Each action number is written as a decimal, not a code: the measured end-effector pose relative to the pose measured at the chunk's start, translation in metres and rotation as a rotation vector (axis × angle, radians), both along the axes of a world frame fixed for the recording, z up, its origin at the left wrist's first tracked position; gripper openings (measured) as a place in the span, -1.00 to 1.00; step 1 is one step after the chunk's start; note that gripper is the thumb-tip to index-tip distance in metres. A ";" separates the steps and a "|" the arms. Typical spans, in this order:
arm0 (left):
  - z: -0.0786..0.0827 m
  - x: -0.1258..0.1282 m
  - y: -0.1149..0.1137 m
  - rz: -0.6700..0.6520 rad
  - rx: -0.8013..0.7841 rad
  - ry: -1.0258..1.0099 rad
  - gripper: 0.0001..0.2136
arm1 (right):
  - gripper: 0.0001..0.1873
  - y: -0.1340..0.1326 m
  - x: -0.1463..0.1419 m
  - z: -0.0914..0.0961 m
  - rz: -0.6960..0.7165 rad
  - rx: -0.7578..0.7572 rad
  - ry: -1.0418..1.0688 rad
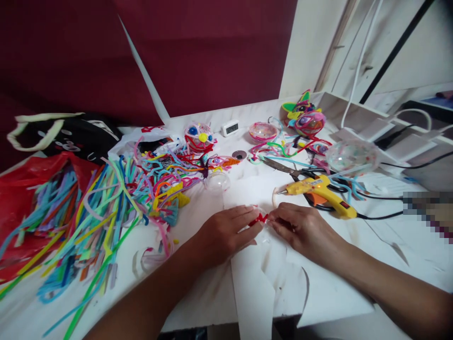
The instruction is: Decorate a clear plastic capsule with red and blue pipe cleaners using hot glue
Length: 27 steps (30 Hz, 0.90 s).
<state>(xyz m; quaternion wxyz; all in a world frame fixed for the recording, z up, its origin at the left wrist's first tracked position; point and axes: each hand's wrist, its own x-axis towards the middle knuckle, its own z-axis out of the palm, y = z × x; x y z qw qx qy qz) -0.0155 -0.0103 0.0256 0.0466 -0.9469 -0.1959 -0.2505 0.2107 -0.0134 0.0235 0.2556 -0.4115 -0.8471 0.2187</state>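
Note:
Over the white paper (247, 283) my two hands meet at a small red fuzzy piece (260, 219), which looks like bent pipe cleaner. It lies against a clear plastic dome, mostly hidden under the fingers. My left hand (226, 231) has its fingers closed over the dome and the red piece's left side. With thumb and fingertips, my right hand (297, 224) pinches the red piece's right end. Just beyond the right hand lies a yellow hot glue gun (318, 191), its nozzle pointing left, across black-handled scissors (283, 167).
Loose pipe cleaners (102, 212) spread over the left side, some in a red plastic bag (14, 203). Finished pipe-cleaner figures (198, 138), a digital clock (230, 128) and a clear bowl (352, 156) stand at the back. A black cable (382, 216) runs right from the glue gun.

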 end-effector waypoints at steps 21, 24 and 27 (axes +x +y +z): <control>-0.007 0.000 0.001 -0.009 0.014 -0.022 -0.76 | -0.76 -0.004 -0.005 -0.005 0.134 0.624 -0.371; -0.006 0.001 0.000 -0.011 0.030 -0.032 -0.77 | -0.80 -0.006 -0.006 -0.006 0.142 0.661 -0.419; -0.006 0.002 0.000 -0.009 0.035 -0.036 -0.78 | -0.83 -0.008 -0.008 -0.009 0.139 0.695 -0.460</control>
